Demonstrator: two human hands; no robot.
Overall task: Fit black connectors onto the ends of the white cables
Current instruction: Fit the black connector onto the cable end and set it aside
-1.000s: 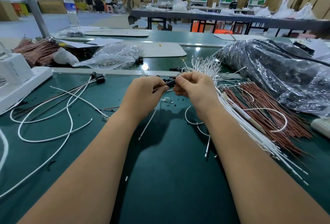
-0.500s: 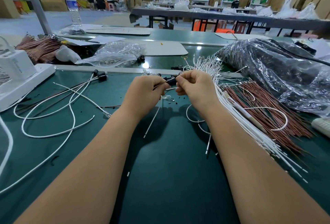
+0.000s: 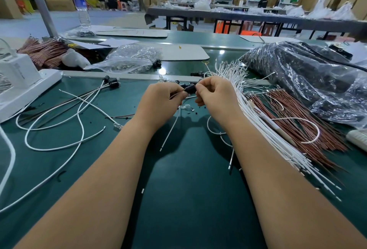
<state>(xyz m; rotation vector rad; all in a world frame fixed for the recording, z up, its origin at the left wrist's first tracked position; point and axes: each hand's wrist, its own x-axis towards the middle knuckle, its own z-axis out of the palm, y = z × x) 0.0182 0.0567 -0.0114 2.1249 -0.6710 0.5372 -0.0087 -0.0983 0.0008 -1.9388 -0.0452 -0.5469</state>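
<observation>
Both hands meet above the green table. My right hand (image 3: 215, 97) pinches a small black connector (image 3: 190, 88) between thumb and fingertips. My left hand (image 3: 158, 101) pinches a thin white cable (image 3: 172, 129) whose upper end meets the connector; its loose end hangs down to the table. A second white cable (image 3: 231, 153) trails below my right hand. A thick bundle of white cables (image 3: 264, 127) lies to the right. Finished cables with black connectors (image 3: 113, 83) lie to the left. Loose black connectors (image 3: 197, 73) sit just beyond my hands.
A bundle of brown wires (image 3: 301, 121) lies beside the white one, with a big black plastic bag (image 3: 309, 77) behind it. A clear bag (image 3: 129, 60) of parts, a white device (image 3: 19, 81) and a water bottle (image 3: 81, 8) stand at the left and back.
The hands have stayed together at the same spot, and the fingers have shifted slightly on the connector and cable. The hanging cable end has swung a little.
</observation>
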